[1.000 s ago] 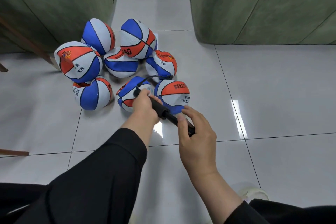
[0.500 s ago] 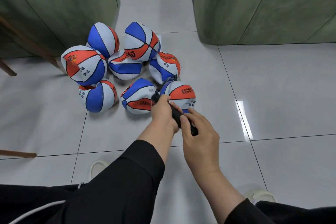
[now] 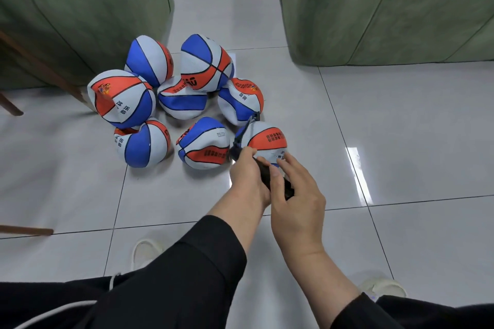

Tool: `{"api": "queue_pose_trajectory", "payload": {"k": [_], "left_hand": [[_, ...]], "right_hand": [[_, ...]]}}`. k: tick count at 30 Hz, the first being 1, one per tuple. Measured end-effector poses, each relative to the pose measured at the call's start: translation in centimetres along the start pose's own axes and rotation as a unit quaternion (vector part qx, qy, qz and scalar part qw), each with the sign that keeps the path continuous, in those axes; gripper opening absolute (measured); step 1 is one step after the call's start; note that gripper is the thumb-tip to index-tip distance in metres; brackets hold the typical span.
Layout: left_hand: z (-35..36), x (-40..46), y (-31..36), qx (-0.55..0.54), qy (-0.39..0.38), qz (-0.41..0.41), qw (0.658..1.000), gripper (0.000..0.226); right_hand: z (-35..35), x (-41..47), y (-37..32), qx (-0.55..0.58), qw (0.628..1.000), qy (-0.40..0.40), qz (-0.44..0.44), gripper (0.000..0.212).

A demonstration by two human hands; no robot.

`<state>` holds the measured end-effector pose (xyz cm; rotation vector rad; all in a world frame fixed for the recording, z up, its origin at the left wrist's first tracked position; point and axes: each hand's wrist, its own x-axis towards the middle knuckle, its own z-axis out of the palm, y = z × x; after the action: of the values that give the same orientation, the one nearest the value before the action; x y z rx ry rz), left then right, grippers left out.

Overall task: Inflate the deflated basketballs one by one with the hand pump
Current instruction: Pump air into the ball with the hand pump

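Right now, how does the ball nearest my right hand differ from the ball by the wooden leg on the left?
The ball nearest the right hand looks smaller in this view and lies partly behind the hands; the ball by the wooden leg looks larger and is in full view. The pump's black hose runs up across the first; nothing touches the second but neighbouring balls. Both are dented, with blue, white and orange panels and printed text.
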<state>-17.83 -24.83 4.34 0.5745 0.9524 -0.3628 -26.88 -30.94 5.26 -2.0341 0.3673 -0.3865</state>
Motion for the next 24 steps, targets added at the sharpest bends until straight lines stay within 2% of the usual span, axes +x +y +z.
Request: {"api": "queue_pose_trajectory", "payload": {"k": [5, 8, 10, 12, 17, 22, 24], "left_hand": [[0.1, -0.3, 1.3, 0.023, 0.006, 0.033, 0.999, 0.029], [-0.3, 0.7, 2.9, 0.032, 0.013, 0.047, 0.998, 0.026], [-0.6, 1.7, 4.5, 0.027, 0.032, 0.057, 0.998, 0.022], [-1.0, 2.4, 5.7, 0.028, 0.048, 0.055, 0.997, 0.019], [-0.3, 1.4, 3.3, 0.024, 0.019, 0.026, 0.999, 0.027], [0.5, -0.3, 0.1, 0.026, 0.005, 0.027, 0.999, 0.028], [0.7, -0.6, 0.3, 0.037, 0.010, 0.044, 0.998, 0.028]], "right_hand": [[0.1, 0.0, -0.5, 0.022, 0.998, -0.056, 0.017, 0.028], [-0.2, -0.5, -0.5, 0.023, 0.999, -0.021, -0.004, 0.031], [-0.5, -0.9, -0.5, 0.029, 0.999, 0.006, -0.025, 0.042], [-0.7, -1.1, -0.6, 0.028, 0.998, 0.008, -0.050, 0.044], [-0.3, -0.5, -0.4, 0.021, 1.000, -0.004, -0.021, 0.051], [-0.1, -0.1, 0.1, 0.031, 0.999, 0.020, 0.010, 0.028], [0.0, 0.0, 0.0, 0.038, 0.999, -0.005, 0.025, 0.023]]}}
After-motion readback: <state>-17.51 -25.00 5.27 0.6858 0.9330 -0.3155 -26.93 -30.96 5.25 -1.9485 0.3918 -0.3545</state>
